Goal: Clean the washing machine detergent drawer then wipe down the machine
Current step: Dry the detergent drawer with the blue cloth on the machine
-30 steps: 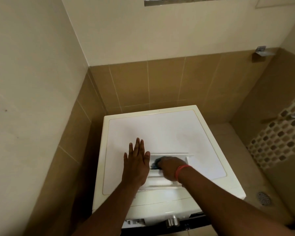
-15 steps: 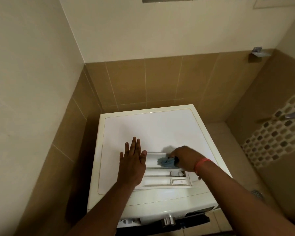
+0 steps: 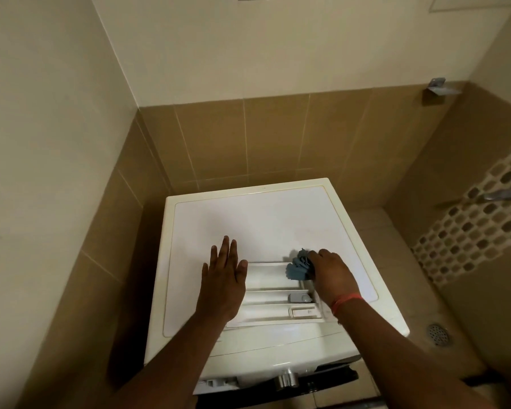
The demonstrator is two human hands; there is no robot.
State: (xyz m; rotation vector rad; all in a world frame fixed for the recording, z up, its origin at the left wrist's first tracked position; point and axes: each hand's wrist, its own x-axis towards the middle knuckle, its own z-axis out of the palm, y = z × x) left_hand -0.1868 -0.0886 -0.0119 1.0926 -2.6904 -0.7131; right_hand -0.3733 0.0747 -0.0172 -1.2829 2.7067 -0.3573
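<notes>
Right hand (image 3: 334,276) grips the blue cloth (image 3: 299,267), bunched at its fingertips over the detergent drawer's (image 3: 273,302) far-right corner. Left hand (image 3: 223,280) lies flat, fingers straight, beside the drawer.

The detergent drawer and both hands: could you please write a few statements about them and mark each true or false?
1. The detergent drawer lies on top of the washing machine. True.
2. The right hand holds a blue cloth. True.
3. The left hand grips a brush. False: it rests flat, holding nothing.
4. The cloth is at the drawer's left end. False: it is at the right end.
5. A red band circles the right wrist. True.
</notes>
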